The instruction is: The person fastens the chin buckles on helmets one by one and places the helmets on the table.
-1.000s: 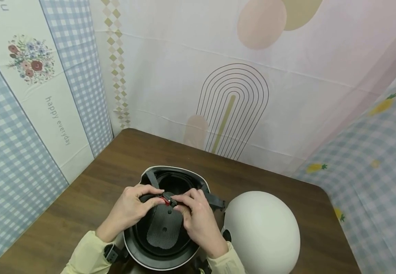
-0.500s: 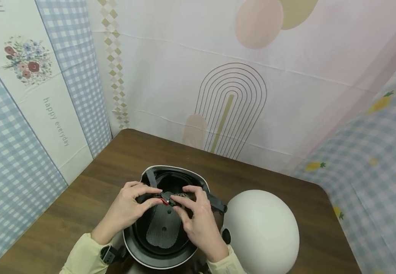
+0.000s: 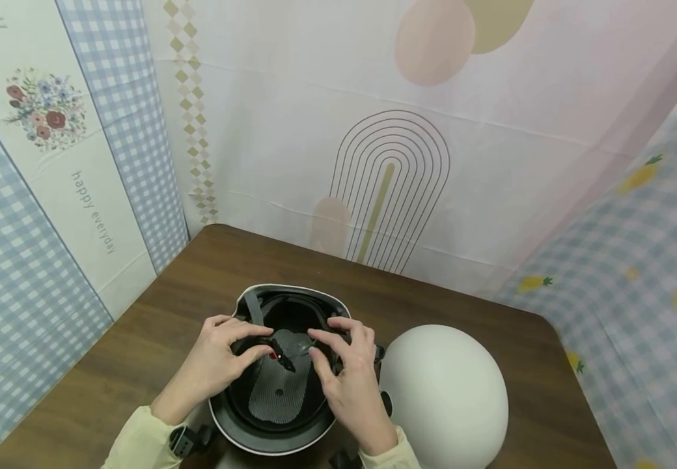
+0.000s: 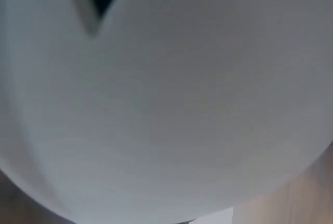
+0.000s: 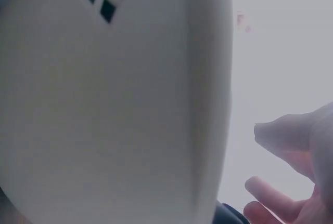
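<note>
- Two bare hands face each other low in the head view: the left hand (image 3: 212, 355), left of centre, pinches a black buckle (image 3: 282, 359) with a red part, its grip clamped on it.
- The buckle is at lower centre, over the hollow of an upturned helmet (image 3: 271, 445).
- The right hand (image 3: 353, 368) is right of the buckle, thumb and forefinger curved towards each other; whether its grip is clamped on the blurred grey piece (image 3: 299, 348) by the fingertips, I cannot tell.
- A grey strap (image 3: 254, 308) runs down inside the helmet's upper left; ribbed padding (image 3: 276, 398) lines the middle.
- At lower right, a white domed helmet (image 3: 444, 397) sits on the brown wooden surface (image 3: 192, 286).
- Both wrist views are largely filled by a white shell (image 5: 119, 115) with dark openings.
</note>
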{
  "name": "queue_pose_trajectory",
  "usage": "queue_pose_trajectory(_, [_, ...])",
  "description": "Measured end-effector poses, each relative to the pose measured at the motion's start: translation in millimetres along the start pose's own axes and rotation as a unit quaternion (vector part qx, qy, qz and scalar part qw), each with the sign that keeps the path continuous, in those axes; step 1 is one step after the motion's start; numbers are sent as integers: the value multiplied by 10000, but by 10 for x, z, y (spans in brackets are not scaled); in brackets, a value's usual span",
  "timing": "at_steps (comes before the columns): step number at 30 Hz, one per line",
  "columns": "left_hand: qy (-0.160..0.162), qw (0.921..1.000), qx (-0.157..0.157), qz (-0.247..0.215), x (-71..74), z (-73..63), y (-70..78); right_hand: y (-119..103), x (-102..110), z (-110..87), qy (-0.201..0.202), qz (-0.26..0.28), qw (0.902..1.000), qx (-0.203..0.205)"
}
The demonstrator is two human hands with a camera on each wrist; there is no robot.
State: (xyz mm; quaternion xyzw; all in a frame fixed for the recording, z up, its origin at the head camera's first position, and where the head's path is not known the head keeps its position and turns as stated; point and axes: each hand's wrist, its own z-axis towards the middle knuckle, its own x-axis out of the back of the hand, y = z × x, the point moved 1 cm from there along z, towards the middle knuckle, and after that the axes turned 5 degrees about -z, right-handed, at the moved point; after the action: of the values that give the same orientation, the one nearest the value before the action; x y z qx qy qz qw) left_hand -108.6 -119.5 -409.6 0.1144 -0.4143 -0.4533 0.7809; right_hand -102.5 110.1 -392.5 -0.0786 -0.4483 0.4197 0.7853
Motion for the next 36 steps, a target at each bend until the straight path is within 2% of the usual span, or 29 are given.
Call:
queue_pose_trajectory(4, [-127, 9999, 71, 31, 4, -23, -15, 16, 1, -12, 40, -49, 9998, -193])
queue_pose_trajectory(8, [-106, 9999, 36, -9, 9, -31, -41, 32, -4, -19, 11, -130, 9984, -554])
queue_pose_trajectory(13, [42, 9996, 212, -171, 15, -67, -84, 78, -23, -42, 73, -246, 9951, -954])
queue_pose_trajectory(18, [330, 9985, 392, -211, 35, -115, -131, 158, -31, -71, 423, -460, 9910, -1182])
queue_pose_trajectory(21, [480, 9967, 606, -239, 60, -130, -162, 194, -25, -68, 493, -507, 9878, -1391])
queue_pose_trajectory(25, [425, 9920, 1108, -420, 89, -135, -211, 220, -45, -56, 173, -427, 9846, -1684])
queue_pose_trajectory(30, [-60, 9826, 1739, -658, 79, -136, -270, 243, -102, -63, -466, -264, 9793, -1951])
queue_pose_trajectory(33, [-256, 9774, 1933, -811, 70, -137, -288, 254, -115, -61, -703, -210, 9765, -2026])
queue_pose_trajectory(36, [-318, 9742, 2013, -969, 67, -137, -298, 266, -113, -45, -737, -190, 9768, -2002])
